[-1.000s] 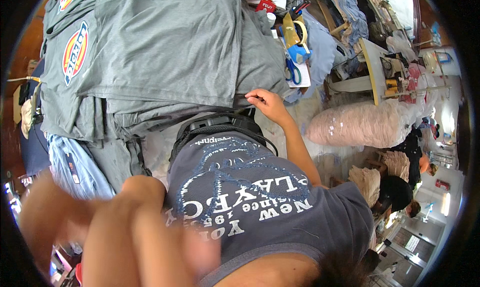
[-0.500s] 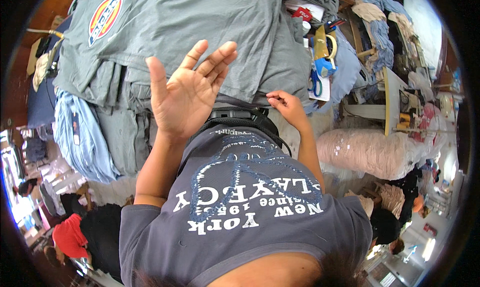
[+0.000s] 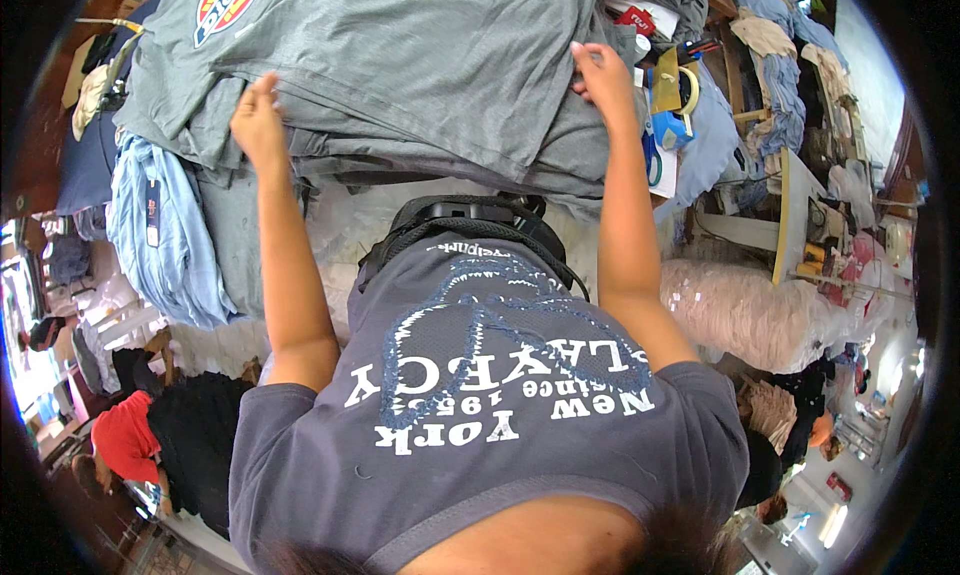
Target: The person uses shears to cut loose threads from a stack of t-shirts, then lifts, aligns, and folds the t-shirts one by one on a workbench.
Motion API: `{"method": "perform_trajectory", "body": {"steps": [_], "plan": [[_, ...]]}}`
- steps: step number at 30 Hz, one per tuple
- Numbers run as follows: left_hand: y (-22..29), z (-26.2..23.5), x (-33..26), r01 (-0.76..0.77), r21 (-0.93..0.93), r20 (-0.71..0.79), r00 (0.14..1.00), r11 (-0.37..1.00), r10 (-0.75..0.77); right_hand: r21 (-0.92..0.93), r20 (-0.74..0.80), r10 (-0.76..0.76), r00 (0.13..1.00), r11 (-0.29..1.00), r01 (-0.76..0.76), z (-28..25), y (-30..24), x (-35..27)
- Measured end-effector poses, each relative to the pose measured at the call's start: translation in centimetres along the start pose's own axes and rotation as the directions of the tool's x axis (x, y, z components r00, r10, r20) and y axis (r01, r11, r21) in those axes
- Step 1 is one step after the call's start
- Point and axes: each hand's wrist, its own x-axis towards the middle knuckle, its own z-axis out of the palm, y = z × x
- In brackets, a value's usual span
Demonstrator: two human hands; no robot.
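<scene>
A grey T-shirt with a round-and-diamond coloured print at its upper left lies spread on top of a stack of grey garments. Above the stack's left front part is my left hand, its fingers pointing away from me and smeared by motion; whether it grips the cloth I cannot tell. At the shirt's right edge, my right hand has its fingers bent, with thumb and forefinger apart and the tips by the cloth. No cloth shows between them.
A blue tape dispenser and blue-handled scissors lie right of the stack. Light blue garments hang at the left. A large plastic-wrapped pink bundle sits at the right. Other people work behind me, one in red.
My left hand, earlier raised palm-up with fingers spread, has moved left and down toward the cloth. My right hand has moved forward from the stack's near edge to the shirt's right edge.
</scene>
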Motion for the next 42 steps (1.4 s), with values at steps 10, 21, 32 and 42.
{"method": "perform_trajectory", "body": {"steps": [10, 21, 32, 42], "plan": [[-5.6, -0.1, 10.0, 0.038, 0.646, -0.012, 0.999, 0.763, -0.039, 0.08, -0.062, -0.081, 0.995, 0.993, 0.086, 1.5, 1.7, 1.4], [3.4, 2.0, 10.2, -0.371, 0.383, -0.003, 0.915, 0.846, 0.403, 0.482, -0.089, -0.01, 0.996, 0.875, 0.052, -2.6, 0.9, -1.9], [-1.0, 3.8, 5.8, -0.344, 0.245, 0.123, 0.938, 0.907, 0.323, -0.482, -0.275, -0.259, 0.926, 0.87, 0.1, -7.5, 9.9, -5.7], [0.4, 10.2, -11.3, 0.594, 0.028, 0.705, 0.558, 0.804, -0.437, -0.664, -0.17, -0.096, 0.981, 0.747, -0.041, -8.6, 12.5, -7.0]]}}
